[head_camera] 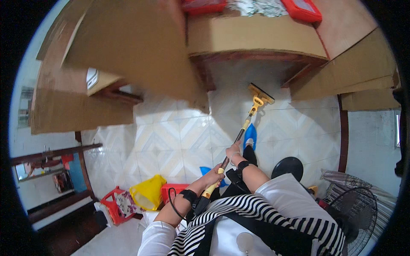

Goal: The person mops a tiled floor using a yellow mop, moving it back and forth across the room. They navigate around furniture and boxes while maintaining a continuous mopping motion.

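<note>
A sponge mop (261,94) with a yellow head fitting and a long metal pole rests its head on the patterned floor tiles (195,137), in front of a cardboard-covered table. My left hand (214,176) grips the yellow upper part of the handle, close to my body. Farther down the pole my right hand (233,151) is closed around the dark metal section. Beside the pole, my foot in a blue shoe cover (250,136) stands on the tiles; another blue shoe cover (206,170) shows partly behind my left hand.
Cardboard-covered tables (266,35) stand ahead and at the left, red trays (302,11) on the far one. A black round stool (287,169) and a floor fan (355,220) are at my right. At my left sit a yellow bag (149,192) and a red plastic chair (112,200).
</note>
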`<action>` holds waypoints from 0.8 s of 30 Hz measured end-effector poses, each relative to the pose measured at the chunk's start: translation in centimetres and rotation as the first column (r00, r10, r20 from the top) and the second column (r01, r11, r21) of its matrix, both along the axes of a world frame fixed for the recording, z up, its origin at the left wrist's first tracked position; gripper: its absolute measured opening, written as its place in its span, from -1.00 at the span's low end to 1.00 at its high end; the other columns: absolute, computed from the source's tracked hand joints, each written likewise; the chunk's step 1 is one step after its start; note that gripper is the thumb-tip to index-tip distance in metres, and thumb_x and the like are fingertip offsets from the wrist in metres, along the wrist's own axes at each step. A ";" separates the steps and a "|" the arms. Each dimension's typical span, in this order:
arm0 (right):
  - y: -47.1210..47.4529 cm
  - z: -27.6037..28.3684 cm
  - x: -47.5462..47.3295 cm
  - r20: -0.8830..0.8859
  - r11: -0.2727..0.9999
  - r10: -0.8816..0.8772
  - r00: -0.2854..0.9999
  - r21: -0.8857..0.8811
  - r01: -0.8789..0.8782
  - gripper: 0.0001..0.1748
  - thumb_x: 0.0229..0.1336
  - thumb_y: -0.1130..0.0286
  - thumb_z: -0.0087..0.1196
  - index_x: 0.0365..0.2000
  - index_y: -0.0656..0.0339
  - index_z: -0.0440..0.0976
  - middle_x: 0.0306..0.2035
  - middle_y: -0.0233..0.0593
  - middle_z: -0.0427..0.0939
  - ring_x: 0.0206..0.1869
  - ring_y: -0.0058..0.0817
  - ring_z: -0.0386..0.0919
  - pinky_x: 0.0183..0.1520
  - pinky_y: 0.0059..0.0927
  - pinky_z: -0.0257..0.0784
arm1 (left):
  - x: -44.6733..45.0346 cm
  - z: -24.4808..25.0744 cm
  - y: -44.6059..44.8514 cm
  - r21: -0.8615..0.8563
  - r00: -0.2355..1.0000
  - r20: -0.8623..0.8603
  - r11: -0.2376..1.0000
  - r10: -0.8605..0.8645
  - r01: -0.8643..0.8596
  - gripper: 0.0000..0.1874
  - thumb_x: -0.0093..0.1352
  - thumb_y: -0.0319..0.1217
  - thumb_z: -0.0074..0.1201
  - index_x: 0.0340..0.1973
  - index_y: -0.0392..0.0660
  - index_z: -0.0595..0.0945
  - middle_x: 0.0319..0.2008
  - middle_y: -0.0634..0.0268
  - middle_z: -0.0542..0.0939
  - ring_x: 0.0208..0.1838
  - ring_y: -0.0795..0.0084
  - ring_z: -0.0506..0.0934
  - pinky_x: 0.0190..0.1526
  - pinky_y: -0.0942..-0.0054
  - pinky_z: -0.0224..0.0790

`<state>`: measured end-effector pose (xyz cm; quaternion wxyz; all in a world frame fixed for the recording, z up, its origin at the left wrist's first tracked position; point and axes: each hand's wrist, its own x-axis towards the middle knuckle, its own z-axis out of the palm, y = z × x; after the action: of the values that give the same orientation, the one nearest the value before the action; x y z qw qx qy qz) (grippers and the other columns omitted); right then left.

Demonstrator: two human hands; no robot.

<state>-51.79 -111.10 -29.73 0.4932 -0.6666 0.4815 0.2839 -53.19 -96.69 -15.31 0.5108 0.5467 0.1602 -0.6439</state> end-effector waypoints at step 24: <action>25.7 8.2 -15.2 0.209 0.917 -0.304 0.929 0.329 0.226 0.14 -0.02 0.50 0.01 0.23 0.30 -0.71 -0.02 0.26 0.35 -0.08 -0.08 0.46 -0.05 -0.25 0.44 | -10.6 14.4 21.5 0.319 0.698 0.361 0.785 -0.618 0.531 -0.17 0.15 -0.48 -0.01 0.32 -0.13 0.02 -0.45 0.32 0.47 -0.55 0.49 0.46 -0.50 0.55 0.34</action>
<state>-66.99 -85.45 -21.54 0.6804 -0.5433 0.4515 0.1952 -63.80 -75.23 -0.91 0.2510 0.7476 -0.0803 -0.6096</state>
